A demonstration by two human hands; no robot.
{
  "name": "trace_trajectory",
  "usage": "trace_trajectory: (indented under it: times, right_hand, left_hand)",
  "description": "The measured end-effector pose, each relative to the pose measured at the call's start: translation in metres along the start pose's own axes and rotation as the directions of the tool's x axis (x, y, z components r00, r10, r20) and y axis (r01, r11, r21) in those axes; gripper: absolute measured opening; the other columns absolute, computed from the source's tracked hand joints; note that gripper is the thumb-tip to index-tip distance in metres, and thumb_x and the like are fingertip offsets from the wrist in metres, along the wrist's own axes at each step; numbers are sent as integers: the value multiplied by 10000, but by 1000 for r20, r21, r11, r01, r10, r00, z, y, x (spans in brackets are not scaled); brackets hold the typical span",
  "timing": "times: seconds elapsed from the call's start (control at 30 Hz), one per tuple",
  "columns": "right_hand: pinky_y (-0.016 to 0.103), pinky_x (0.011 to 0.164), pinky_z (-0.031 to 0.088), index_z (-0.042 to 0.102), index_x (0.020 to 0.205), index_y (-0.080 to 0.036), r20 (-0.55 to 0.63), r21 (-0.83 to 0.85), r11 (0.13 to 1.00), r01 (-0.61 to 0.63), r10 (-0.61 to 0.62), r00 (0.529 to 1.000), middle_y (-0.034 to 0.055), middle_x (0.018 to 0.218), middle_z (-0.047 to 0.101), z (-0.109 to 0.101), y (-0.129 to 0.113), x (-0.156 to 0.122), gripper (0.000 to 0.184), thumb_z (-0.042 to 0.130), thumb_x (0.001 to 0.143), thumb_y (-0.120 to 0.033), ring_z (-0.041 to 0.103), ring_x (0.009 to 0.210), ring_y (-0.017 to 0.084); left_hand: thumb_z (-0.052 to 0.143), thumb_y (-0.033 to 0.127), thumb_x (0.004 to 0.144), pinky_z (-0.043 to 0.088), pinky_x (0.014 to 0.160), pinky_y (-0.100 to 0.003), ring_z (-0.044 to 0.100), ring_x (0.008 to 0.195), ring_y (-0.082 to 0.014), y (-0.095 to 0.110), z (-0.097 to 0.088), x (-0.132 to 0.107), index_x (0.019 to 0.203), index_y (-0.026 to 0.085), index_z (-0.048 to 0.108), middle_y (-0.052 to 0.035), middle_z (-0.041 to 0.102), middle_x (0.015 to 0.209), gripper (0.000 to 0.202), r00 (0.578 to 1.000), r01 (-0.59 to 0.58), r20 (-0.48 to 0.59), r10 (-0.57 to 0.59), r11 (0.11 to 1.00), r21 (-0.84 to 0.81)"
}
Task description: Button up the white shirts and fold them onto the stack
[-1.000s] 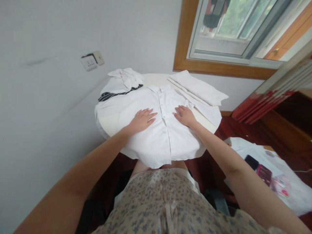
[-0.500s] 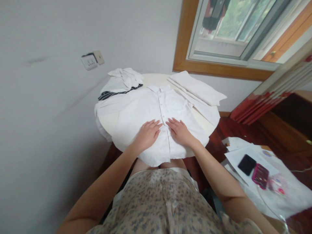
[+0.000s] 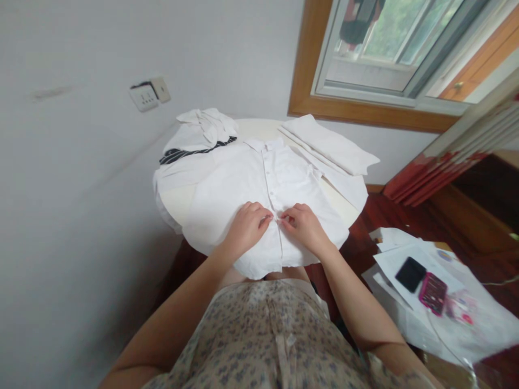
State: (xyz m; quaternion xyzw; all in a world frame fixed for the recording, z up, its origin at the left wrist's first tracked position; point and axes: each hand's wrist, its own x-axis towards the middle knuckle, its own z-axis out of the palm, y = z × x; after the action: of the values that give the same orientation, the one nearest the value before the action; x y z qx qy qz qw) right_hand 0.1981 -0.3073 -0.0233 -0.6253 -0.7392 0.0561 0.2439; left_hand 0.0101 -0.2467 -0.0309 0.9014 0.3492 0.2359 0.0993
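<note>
A white button-up shirt (image 3: 239,178) lies spread front side up, its collar away from me and its hem hanging over the near table edge. My left hand (image 3: 250,224) pinches the shirt's front placket from the left, thumb and fingers together. Facing it across the button line, my right hand (image 3: 300,224) pinches the other side of the placket. The fingertips are close together, with a small gap between the hands. Whether a button sits between them is too small to tell. Several buttons run up the placket above my hands.
On the round cream table (image 3: 255,127), a crumpled white garment (image 3: 203,129) with a black striped cloth (image 3: 182,154) lies back left. Folded white clothing (image 3: 330,143) is back right. At the right, a low covered surface holds papers, a black item (image 3: 410,274) and a pink-cased phone (image 3: 433,293).
Both hands were lying flat on the shirt front with fingers stretched. Now the fingers have curled into pinches at the placket, slightly nearer to me.
</note>
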Motion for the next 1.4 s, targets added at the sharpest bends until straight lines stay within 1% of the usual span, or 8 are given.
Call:
trace_trajectory:
  times: [0.13, 0.3, 0.5, 0.67, 1.0, 1.1, 1.23, 1.4]
  right_hand:
    - [329, 832, 448, 702, 935, -143, 27, 16, 997, -79, 79, 997, 83, 876, 653, 4, -3, 0, 215, 732, 830, -329, 572, 868, 207]
    - [329, 861, 435, 698, 926, -143, 56, -82, 986, -143, 148, 987, 108, 954, 647, 8, -9, 2, 172, 695, 851, -297, 564, 972, 227]
    - [345, 864, 441, 701, 929, -151, 91, -179, 971, -160, 178, 980, 122, 969, 640, 7, -22, 4, 133, 607, 895, -238, 559, 976, 249]
    - [371, 863, 450, 691, 961, -146, 103, -229, 958, -173, 200, 974, 144, 989, 641, 5, -28, 7, 143, 584, 900, -219, 560, 985, 271]
    - [354, 839, 453, 708, 923, -120, 126, -246, 953, -178, 214, 969, 159, 935, 668, 2, -27, 15, 169, 557, 884, -183, 601, 928, 261]
    - [322, 807, 451, 714, 848, -134, 127, -164, 972, -170, 192, 973, 128, 868, 678, 1, -18, 15, 141, 576, 847, -161, 611, 859, 227]
    - [277, 749, 454, 719, 831, -154, 98, 108, 984, -140, 130, 987, 70, 813, 685, -2, -5, 12, 109, 613, 805, -154, 602, 758, 167]
    - [249, 673, 449, 711, 797, -166, 61, 450, 876, -174, 165, 984, 24, 765, 686, -3, 2, 10, 116, 610, 804, -223, 596, 693, 138]
  left_hand:
    - [508, 242, 946, 462, 906, -388, 576, 954, -219, 6, 5, -1, 991, 181, 675, -72, 652, 962, 183, 1000, 28, 9, -28, 1000, -3]
    - [487, 239, 945, 449, 922, -399, 560, 992, -228, 9, 9, -3, 964, 187, 618, -75, 620, 981, 142, 998, 57, 36, -59, 997, 53]
    - [498, 227, 933, 449, 929, -415, 548, 1006, -240, 11, 12, -2, 958, 185, 588, -82, 605, 995, 103, 996, 61, 55, -66, 993, 102]
    - [519, 210, 917, 462, 899, -403, 561, 976, -238, 9, 13, 1, 929, 196, 578, -72, 601, 955, 62, 995, 71, 60, -77, 992, 100]
    - [472, 200, 928, 473, 832, -383, 589, 905, -236, 9, 7, 8, 876, 177, 591, -81, 597, 888, 132, 989, 32, 140, -52, 989, 141]
    - [469, 211, 940, 473, 820, -366, 592, 876, -220, 7, 6, 9, 859, 181, 599, -67, 599, 863, 156, 989, 36, 143, -48, 996, 88]
    - [529, 275, 933, 475, 799, -343, 586, 842, -199, 0, 7, 8, 805, 191, 618, -52, 608, 848, 177, 992, 89, 100, -84, 995, -49]
    - [582, 307, 913, 470, 841, -363, 576, 876, -205, -6, 14, 2, 817, 197, 664, -55, 611, 873, 167, 989, 145, -4, -146, 983, -113]
